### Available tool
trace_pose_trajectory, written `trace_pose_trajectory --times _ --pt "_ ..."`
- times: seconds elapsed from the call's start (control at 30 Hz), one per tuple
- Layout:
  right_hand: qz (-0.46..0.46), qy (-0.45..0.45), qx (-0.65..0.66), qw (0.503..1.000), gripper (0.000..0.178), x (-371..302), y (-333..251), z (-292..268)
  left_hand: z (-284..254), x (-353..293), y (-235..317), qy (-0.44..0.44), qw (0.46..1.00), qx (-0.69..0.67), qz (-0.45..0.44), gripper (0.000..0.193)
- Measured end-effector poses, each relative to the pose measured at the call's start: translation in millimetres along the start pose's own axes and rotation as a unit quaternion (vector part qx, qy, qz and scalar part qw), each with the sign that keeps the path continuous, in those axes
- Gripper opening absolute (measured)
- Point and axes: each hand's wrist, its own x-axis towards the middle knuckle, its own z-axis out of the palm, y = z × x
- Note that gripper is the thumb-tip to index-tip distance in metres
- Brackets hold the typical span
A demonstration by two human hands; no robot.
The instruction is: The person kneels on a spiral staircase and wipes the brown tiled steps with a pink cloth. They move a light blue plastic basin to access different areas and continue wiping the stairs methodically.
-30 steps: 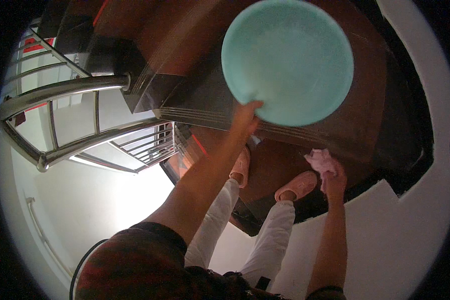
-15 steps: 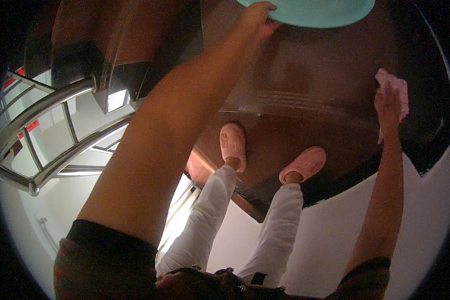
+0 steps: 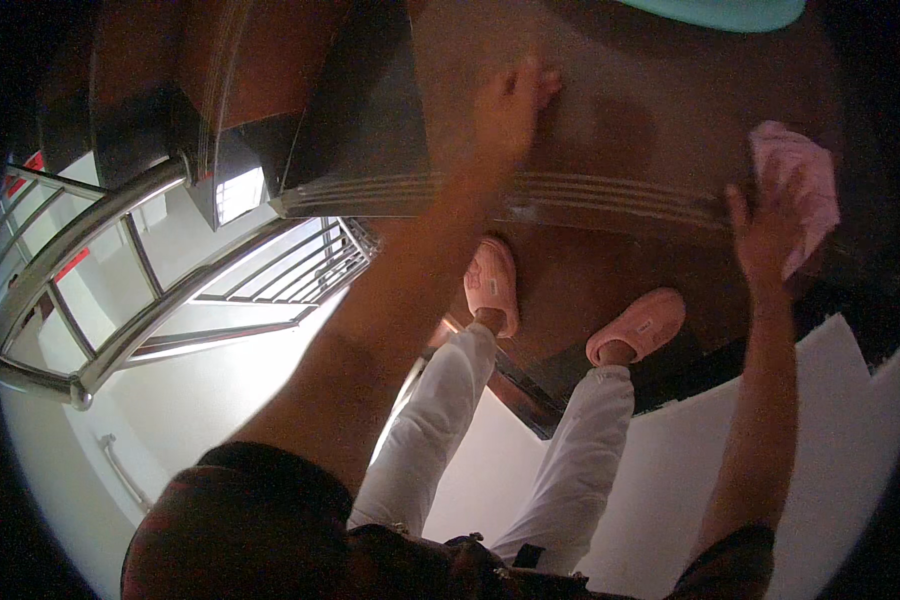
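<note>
My left hand (image 3: pixel 513 108) hovers over or rests on the brown step (image 3: pixel 620 120), apart from the basin; which, I cannot tell. Its fingers are loosely bent and a little blurred, with nothing seen in them. A light turquoise basin (image 3: pixel 720 12) shows only its near rim at the top edge. On the right, my right hand (image 3: pixel 770 228) lies over a pink cloth (image 3: pixel 812 185) on the step. The fingers are spread across the cloth, and the thumb sticks out to the left.
My feet, in pink clogs (image 3: pixel 642 325), stand on a lower brown step. A shiny metal railing (image 3: pixel 130 290) curves along the left. A white wall (image 3: pixel 670 440) borders the dark edging at the lower right. Pale grooved strips (image 3: pixel 610 200) mark the step's edge.
My left hand has let go of the basin's rim and come away from it. The basin sits farther up and right in view. Under my right hand the pink cloth looks more spread out.
</note>
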Motion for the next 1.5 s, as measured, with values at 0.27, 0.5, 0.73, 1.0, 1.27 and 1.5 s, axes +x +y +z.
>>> trace_pose_trajectory --times 0.27,0.5,0.73,1.0,1.27,1.5 --pt "-0.115 -0.138 0.34 0.923 0.062 -32.0 -255.5 -45.3 -13.7 -129.5 -46.2 0.114 0.921 0.322 0.186 0.039" --pt "-0.261 -0.192 0.43 0.843 0.058 -3.9 -308.7 -55.9 -95.4 -98.2 -53.5 0.082 0.881 0.431 0.175 0.049" --pt "-0.012 -0.083 0.295 0.952 0.04 39.0 -108.7 -39.0 -24.0 -69.6 -65.6 0.226 0.843 0.484 0.066 0.073" --pt "-0.028 -0.042 -0.015 0.999 0.046 40.5 -68.6 -5.7 10.3 -2.3 -50.4 0.204 0.794 0.528 0.221 0.083" --pt "-0.075 0.033 0.094 0.992 0.052 44.2 -67.6 -11.5 -24.6 30.9 -21.8 0.065 0.742 0.52 0.419 0.074" --pt "-0.041 0.025 0.115 0.992 0.051 34.5 -63.4 -3.8 -86.4 87.4 -11.1 0.133 0.69 0.599 0.384 0.072"
